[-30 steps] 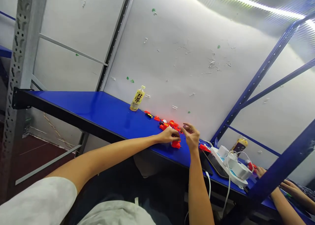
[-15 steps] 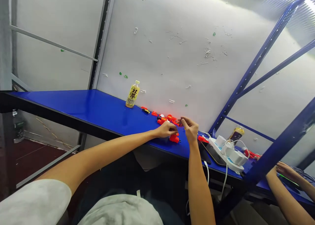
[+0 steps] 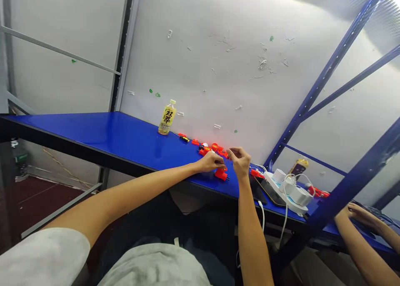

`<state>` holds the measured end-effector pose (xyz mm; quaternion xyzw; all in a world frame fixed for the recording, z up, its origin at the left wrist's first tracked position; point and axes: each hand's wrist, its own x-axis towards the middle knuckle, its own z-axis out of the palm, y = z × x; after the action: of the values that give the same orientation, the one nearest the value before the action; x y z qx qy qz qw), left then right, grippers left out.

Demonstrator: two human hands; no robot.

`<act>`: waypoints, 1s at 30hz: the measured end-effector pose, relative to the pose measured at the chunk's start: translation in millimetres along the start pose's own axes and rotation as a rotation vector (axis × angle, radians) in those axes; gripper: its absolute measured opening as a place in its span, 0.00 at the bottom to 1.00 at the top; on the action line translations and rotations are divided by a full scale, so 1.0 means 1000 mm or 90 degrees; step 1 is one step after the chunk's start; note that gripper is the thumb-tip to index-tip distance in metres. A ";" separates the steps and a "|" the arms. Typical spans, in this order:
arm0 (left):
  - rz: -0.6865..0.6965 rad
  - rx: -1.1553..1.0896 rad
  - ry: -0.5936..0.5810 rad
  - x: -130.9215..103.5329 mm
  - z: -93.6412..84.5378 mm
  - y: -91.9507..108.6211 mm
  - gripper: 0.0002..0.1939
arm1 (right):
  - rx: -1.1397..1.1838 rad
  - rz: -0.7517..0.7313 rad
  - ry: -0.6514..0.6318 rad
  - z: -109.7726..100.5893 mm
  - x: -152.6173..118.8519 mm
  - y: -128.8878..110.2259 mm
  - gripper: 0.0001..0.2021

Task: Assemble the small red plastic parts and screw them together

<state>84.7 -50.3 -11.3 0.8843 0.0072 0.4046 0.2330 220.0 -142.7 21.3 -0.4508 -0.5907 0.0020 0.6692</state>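
Over the front part of the blue tabletop (image 3: pixel 140 142), my left hand (image 3: pixel 211 162) has its fingers closed on a red plastic piece (image 3: pixel 221 174) with a dark pin sticking out to the right. My right hand (image 3: pixel 240 161) is raised just beside it, thumb and finger pinched together; what they hold is too small to make out. Behind my hands lie several red plastic parts (image 3: pixel 214 146), partly covered by the left hand. A black and yellow screwdriver (image 3: pixel 184 139) rests to the left of these parts.
A yellow drink bottle (image 3: pixel 167 118) stands near the wall. On the right are a white power strip (image 3: pixel 290 194) with chargers and cables, a dark phone (image 3: pixel 271 192) and another bottle (image 3: pixel 298 168). Beyond a blue frame post (image 3: pixel 353 181), another person's hands (image 3: pixel 353 211) work.
The view has shifted slightly. My hands keep nearly the same position and closed fingers. The other person's hands have moved a little.
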 end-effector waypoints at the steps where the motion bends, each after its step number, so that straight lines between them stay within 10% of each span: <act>1: 0.001 0.002 0.001 0.000 0.000 0.000 0.12 | -0.018 0.001 0.017 0.000 -0.001 0.000 0.18; 20: 0.021 -0.001 -0.007 0.001 0.001 -0.003 0.08 | 0.124 0.027 -0.055 -0.006 -0.003 -0.003 0.16; 30: 0.017 0.003 0.001 0.000 0.002 -0.006 0.13 | -0.398 -0.051 -0.018 0.003 0.005 -0.034 0.13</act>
<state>87.4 -45.6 -14.7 0.8845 -0.0034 0.4084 0.2254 200.9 -158.1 45.3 -0.6110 -0.5894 -0.1999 0.4892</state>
